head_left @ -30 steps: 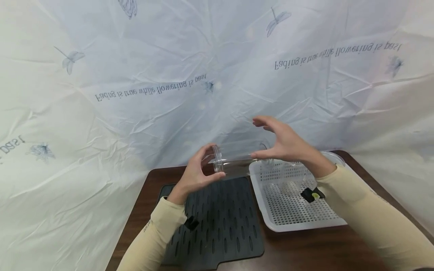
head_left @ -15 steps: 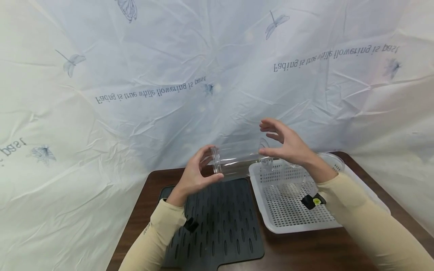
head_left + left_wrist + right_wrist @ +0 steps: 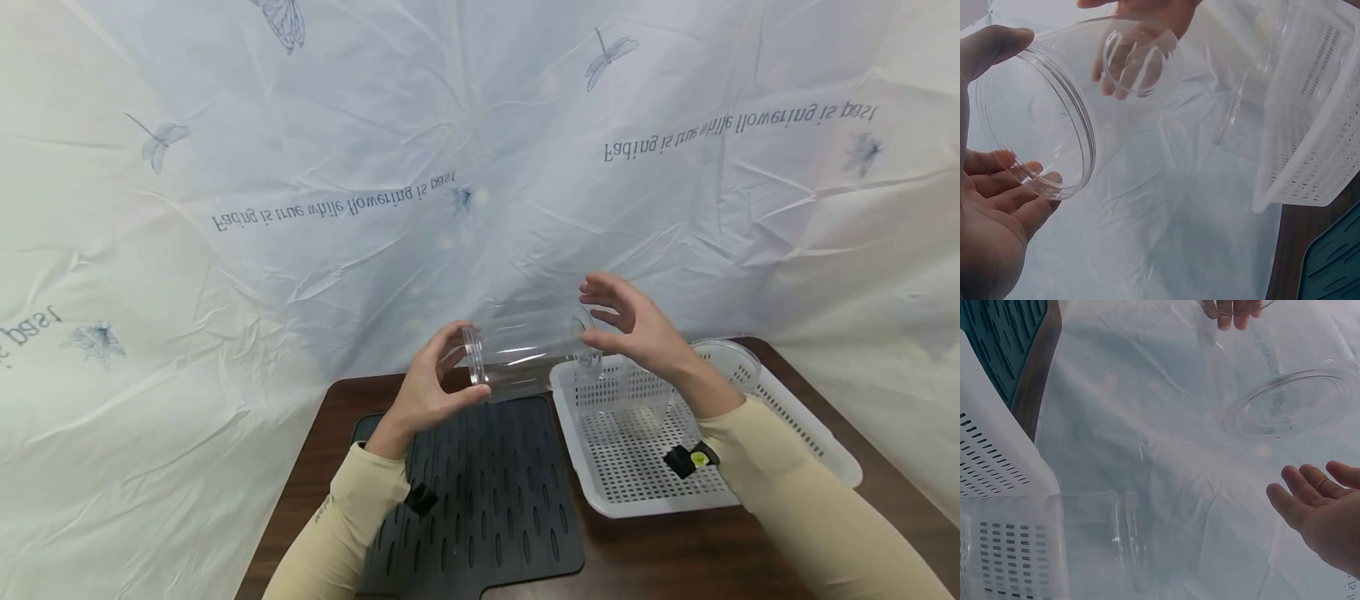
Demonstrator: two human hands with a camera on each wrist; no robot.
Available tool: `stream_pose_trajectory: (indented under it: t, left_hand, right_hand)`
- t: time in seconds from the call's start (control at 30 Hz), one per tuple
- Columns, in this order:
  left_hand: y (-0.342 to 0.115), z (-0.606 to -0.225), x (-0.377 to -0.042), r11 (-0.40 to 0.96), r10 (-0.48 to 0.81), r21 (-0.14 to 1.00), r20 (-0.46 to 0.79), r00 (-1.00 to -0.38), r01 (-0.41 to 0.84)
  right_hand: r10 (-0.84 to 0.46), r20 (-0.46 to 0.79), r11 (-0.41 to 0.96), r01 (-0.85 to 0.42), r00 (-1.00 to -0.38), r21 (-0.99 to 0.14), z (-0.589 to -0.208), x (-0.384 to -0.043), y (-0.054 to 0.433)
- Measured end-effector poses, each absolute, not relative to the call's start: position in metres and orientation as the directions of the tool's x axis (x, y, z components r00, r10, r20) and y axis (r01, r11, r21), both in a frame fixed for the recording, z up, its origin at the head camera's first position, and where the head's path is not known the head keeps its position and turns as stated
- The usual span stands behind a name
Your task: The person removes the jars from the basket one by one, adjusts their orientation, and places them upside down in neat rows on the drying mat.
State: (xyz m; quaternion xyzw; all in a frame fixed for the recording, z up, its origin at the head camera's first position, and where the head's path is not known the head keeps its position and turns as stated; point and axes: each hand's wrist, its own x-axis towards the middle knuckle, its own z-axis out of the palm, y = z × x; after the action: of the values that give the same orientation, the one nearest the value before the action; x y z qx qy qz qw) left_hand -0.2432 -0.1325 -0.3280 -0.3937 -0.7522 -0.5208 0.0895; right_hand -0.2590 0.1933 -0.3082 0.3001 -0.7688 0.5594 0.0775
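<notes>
A clear, see-through cylindrical jar (image 3: 525,350) is held on its side in the air, between the two hands. Its ridged open mouth is gripped in the left hand (image 3: 429,387), the thumb placed on the near side of the rim and the fingers on the far side. The right hand (image 3: 637,333) is held open just beside the jar's closed end, fingers spread from the thumb and loosely bent; whether the jar is touched by the thumb cannot be told. Both forearms are covered by cream sleeves (image 3: 787,458), and a small black device (image 3: 422,499) is worn at the left wrist. Below the left hand, a dark grey flat mat with oval slots (image 3: 495,492) is laid on a dark brown wood-grain table (image 3: 660,550). Below the right hand is set a white perforated basket (image 3: 637,507), in which clear containers (image 3: 641,400) are partly hidden. Beyond both hands, a pale bluish-white sheet (image 3: 375,100) is hung, printed with dragonflies and lettering.
</notes>
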Motion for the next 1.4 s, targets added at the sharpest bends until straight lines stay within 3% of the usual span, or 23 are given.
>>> stream_pose_trajectory:
  t: [0.73, 1.07, 1.4]
  left_hand:
    - [-0.138, -0.339, -0.251, 0.094, 0.485, 0.706, 0.584, -0.651, 0.702]
    - [-0.139, -0.338, -0.251, 0.069, 0.485, 0.702, 0.597, -0.639, 0.709]
    - [-0.137, -0.343, -0.252, 0.072, 0.487, 0.704, 0.593, -0.641, 0.706]
  right_hand:
    - [-0.385, 0.388, 0.087, -0.451, -0.837, -0.888, -0.333, -0.253, 0.196]
    - [-0.413, 0.423, -0.019, -0.457, -0.806, -0.889, -0.343, -0.255, 0.191]
    - [-0.446, 0.399, -0.125, -0.386, -0.801, -0.914, -0.354, -0.254, 0.188]
